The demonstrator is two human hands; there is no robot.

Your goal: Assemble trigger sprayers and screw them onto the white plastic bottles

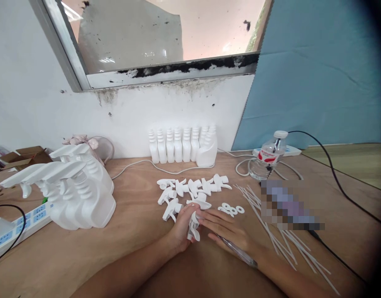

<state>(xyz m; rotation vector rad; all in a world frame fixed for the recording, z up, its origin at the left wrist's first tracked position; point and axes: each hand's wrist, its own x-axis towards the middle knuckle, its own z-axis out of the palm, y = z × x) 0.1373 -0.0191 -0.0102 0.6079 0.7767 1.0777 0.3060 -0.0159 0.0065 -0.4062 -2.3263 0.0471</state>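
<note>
My left hand is closed around a white trigger spray head, low over the front of the table. My right hand reaches in from the other side, its fingertips at the top of that spray head. Tucked in the right hand is a slim, shiny pen-like tool, pointing back toward the wrist; its exact kind is unclear. Just beyond the hands lie several loose white spray heads. Several flat white rings are to the right of them, beside a spread of thin white dip tubes.
White bottles without heads stand along the wall. At left, bottles with spray heads stand by a power strip and an open cardboard box. A water bottle, cables and a blurred-out device are at right.
</note>
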